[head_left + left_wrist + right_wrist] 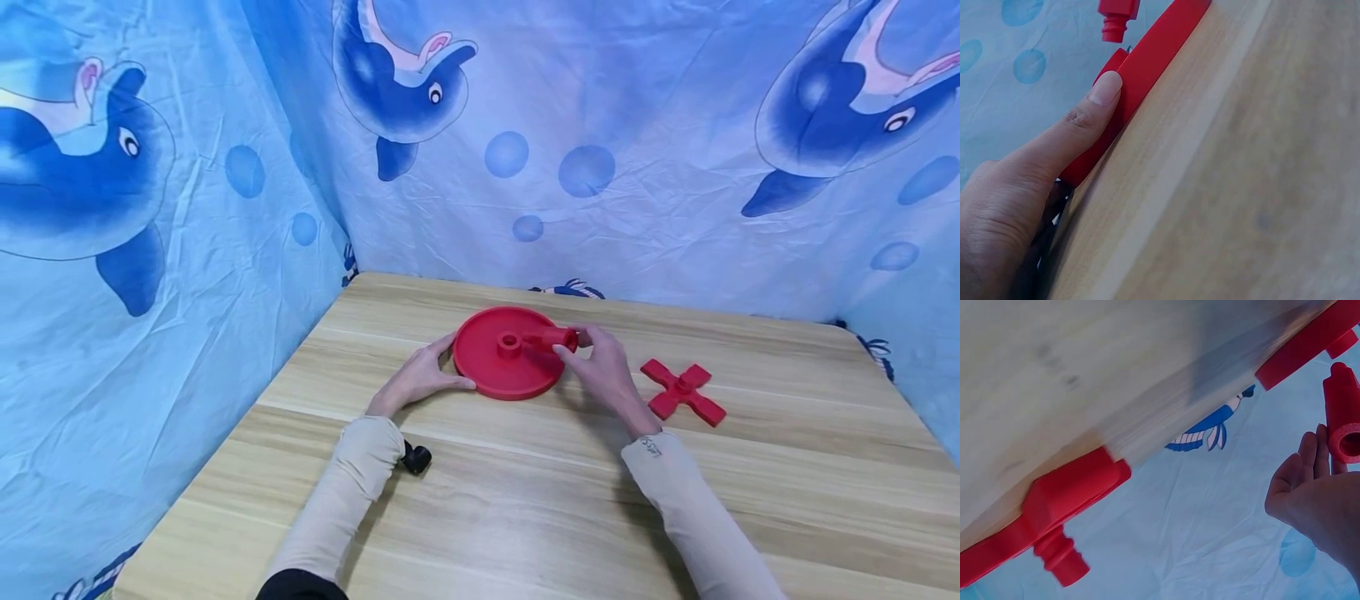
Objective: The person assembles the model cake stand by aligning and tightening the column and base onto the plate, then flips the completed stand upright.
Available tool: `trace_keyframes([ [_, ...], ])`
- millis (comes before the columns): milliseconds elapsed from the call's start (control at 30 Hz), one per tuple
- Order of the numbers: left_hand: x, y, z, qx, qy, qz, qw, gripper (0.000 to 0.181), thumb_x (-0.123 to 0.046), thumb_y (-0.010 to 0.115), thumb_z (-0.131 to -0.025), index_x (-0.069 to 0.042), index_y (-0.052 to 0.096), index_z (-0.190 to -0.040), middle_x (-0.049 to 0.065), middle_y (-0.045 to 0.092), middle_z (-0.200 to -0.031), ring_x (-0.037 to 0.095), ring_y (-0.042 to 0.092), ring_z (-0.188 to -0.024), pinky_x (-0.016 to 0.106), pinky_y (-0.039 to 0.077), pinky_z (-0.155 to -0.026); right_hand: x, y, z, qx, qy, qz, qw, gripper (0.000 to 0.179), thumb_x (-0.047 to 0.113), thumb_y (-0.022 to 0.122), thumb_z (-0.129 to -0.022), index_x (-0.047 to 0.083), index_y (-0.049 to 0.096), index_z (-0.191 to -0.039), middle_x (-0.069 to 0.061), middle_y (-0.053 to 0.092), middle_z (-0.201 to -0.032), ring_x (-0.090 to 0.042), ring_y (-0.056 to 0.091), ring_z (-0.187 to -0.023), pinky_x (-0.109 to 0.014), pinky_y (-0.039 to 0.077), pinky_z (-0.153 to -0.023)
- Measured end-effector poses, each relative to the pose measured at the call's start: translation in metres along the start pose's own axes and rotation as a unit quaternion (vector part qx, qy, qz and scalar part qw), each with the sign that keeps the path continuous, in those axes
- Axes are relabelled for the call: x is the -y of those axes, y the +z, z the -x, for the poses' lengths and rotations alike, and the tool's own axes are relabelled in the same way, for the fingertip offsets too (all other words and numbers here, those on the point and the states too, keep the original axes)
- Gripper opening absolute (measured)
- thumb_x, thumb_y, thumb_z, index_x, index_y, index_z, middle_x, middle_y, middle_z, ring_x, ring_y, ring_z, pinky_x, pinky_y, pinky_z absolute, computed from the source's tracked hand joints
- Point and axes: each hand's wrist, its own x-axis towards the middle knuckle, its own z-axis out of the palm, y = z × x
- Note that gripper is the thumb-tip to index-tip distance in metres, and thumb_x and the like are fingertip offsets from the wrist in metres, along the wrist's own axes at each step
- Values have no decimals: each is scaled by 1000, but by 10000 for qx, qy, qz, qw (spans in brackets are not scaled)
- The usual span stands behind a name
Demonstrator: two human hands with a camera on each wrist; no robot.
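Observation:
A round red disc (487,354) with a raised rim and a hollow socket (509,344) at its centre lies on the table. My left hand (418,381) holds its left edge, the thumb (1105,90) against the side of the rim. Over the disc's right part, my right hand (602,367) pinches a red post (553,337). This post lies sideways, its narrow end towards the socket and its hollow end towards my hand. In the left wrist view, ridges show on the narrow tip of the post (1115,25), apart from the disc.
Right of my right hand lies a red cross-shaped base (683,387) with a ridged stub (1063,559) standing up at its centre. A small black object (416,457) sits beside my left sleeve. Blue dolphin-print cloth (600,242) hangs around the wooden table (510,517).

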Motion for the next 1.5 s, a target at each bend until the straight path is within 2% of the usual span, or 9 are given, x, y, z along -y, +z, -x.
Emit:
trace_keyframes([
  [200, 0, 0, 0, -19, 10, 2, 10000, 116, -64, 85, -75, -16, 29, -165, 5, 36, -165, 27, 29, -152, 51, 30, -121, 3, 10, -3, 99, 16, -101, 9999, 54, 20, 79, -93, 1, 59, -140, -16, 64, -122, -37, 58, -115, -48, 57, -90],
  [467, 1, 0, 0, -34, 52, 44, 10000, 116, -65, 85, -75, -17, 30, -165, 4, 37, -164, 26, 29, -152, 51, 29, -121, 13, 18, -10, 208, -65, -5, 9998, 56, 22, 78, -94, 3, 58, -143, -15, 63, -123, -31, 57, -112, -42, 61, -83],
  [733, 1, 0, -1, -37, 42, 63, 10000, 117, -66, 85, -74, -17, 30, -165, 4, 37, -164, 25, 29, -152, 50, 30, -121, 24, 24, -22, 73, -337, 129, 9993, 55, 19, 80, -93, 2, 59, -140, -16, 62, -128, -31, 56, -117, -48, 60, -89],
  [933, 0, 0, -1, -24, 34, 53, 10000, 118, -66, 86, -74, -17, 30, -165, 4, 37, -164, 25, 30, -152, 50, 31, -120, 30, 25, -30, 60, -788, 676, 9946, 54, 21, 79, -94, 2, 61, -142, -17, 61, -132, -34, 53, -123, -51, 56, -95],
  [1067, 0, -1, -1, -31, 41, 38, 10000, 117, -65, 86, -74, -16, 30, -165, 5, 38, -164, 26, 31, -151, 50, 32, -120, 38, 27, -36, 94, -1010, 1077, 9890, 55, 22, 79, -93, 1, 61, -142, -19, 60, -133, -38, 51, -126, -52, 57, -93],
  [1300, 0, -1, -1, -24, 38, 11, 10000, 116, -65, 85, -75, -17, 30, -165, 4, 38, -164, 27, 31, -151, 51, 33, -119, 49, 36, -45, 180, -1097, 1450, 9832, 57, 23, 80, -93, 1, 62, -141, -19, 61, -125, -34, 54, -116, -47, 59, -86],
  [1500, 0, -1, 0, -23, 78, 50, 10000, 116, -65, 85, -75, -15, 31, -164, 5, 38, -164, 28, 32, -151, 51, 33, -119, 53, 41, -49, 264, -967, 1467, 9841, 59, 25, 79, -94, 1, 60, -144, -20, 58, -130, -34, 51, -120, -47, 58, -87],
])
